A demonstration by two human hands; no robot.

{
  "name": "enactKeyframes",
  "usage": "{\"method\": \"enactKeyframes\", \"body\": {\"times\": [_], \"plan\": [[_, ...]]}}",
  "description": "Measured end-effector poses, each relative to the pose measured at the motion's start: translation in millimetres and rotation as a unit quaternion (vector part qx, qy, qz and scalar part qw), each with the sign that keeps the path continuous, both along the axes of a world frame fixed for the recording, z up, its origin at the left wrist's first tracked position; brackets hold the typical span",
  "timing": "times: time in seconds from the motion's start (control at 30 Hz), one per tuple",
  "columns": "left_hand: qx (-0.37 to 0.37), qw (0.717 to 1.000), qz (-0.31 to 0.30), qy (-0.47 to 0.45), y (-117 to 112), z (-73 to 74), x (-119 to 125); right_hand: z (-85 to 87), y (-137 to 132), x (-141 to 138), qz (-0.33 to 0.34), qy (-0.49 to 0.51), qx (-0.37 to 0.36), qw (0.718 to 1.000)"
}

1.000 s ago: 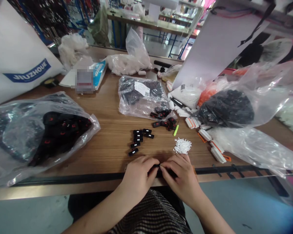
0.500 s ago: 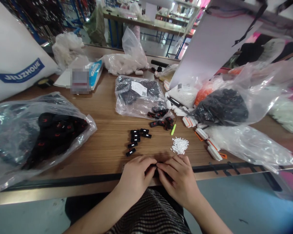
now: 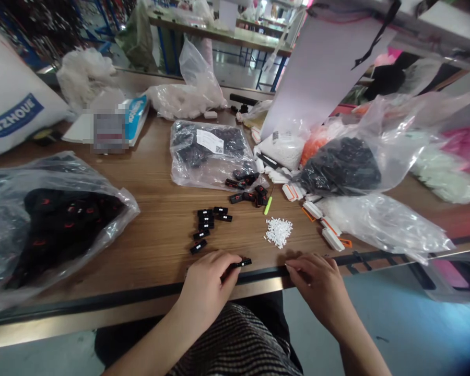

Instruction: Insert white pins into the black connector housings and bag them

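Observation:
My left hand is closed on a small black plastic block, held near the front edge of the table. A white dot shows on the block's face. To its right, apart from the block, is my right hand, with thumb and forefinger pinched together; whatever may be between them is too small to make out. Beyond the hands lies a heap of tiny white pegs. Several black blocks with white dots lie left of the heap. A screwdriver with a yellow-green handle rests behind the pegs.
Black blocks with red marks lie by a clear bag of black parts. A large clear bag fills the left side. White pieces with orange trim and more bags crowd the right. A white panel stands behind.
My right hand has moved away to the right from my left hand. The black block in my left hand now shows. The whole view has shifted slightly.

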State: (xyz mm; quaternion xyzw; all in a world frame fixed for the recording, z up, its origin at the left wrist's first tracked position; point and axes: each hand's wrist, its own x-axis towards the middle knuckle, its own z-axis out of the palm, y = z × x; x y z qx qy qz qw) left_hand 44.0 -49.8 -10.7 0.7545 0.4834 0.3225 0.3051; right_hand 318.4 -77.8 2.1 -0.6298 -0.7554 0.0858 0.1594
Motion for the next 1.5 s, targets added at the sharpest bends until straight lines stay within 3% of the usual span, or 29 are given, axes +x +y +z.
{"method": "enactKeyframes", "body": {"times": [0.17,0.53,1.1,1.33,1.5], "plan": [[-0.003,1.000,-0.001,0.002,0,0.6,0,6.4,7,0,0.063,0.007,0.018,0.998],[-0.004,1.000,-0.004,-0.002,0,1.9,-1,-1.4,3,-3,0.001,-0.013,0.046,0.999],[-0.013,1.000,-0.004,-0.011,0,0.6,0,3.4,23,-16,0.051,0.039,-0.013,0.998],[-0.017,1.000,-0.006,-0.008,2,3.0,1,14.9,21,-55,0.073,0.195,-0.095,0.974],[-0.022,1.000,-0.006,-0.006,0,3.5,1,18.8,26,-80,0.111,0.179,-0.074,0.975]]}}
